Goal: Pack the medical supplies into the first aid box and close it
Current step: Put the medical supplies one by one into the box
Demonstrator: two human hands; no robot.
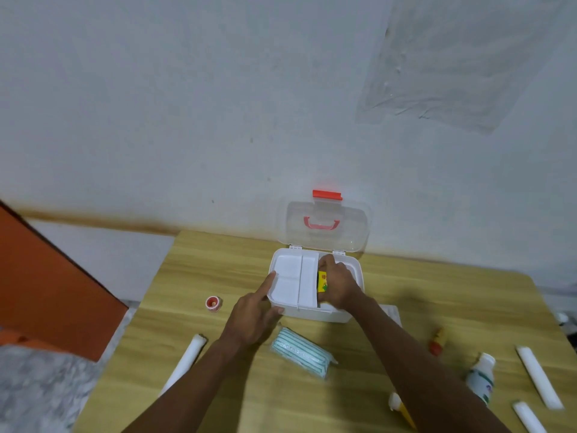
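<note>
Centrally placed on a wooden table point(218, 385), against the wall: a white box point(315, 312), clear lid point(324, 226) swung up on its hinges, red latch point(327, 195) on top, red handle point(321, 224) seen through the plastic. Seated in the left part of the box, a white divided tray point(293, 281). Braced on the box's left front corner, the left hand point(254, 315), forefinger stretched along the tray's edge, thumb on the front wall, clutching nothing. Reaching into the right part, the right hand point(338, 284), fingers wrapped round a yellow packet point(322, 281) held just beside the tray. Lying just in front of the box, a striped blue-green pack point(301, 354). Off to the left, a small red-and-white roll point(213, 303) and a long white stick point(187, 360). On the right, near the right forearm, a red-and-yellow tube point(437, 342), a white bottle point(480, 378) and two white strips point(538, 378), well apart from the box. Partly hidden under the forearm, a yellow tube with a white cap point(401, 410).
</note>
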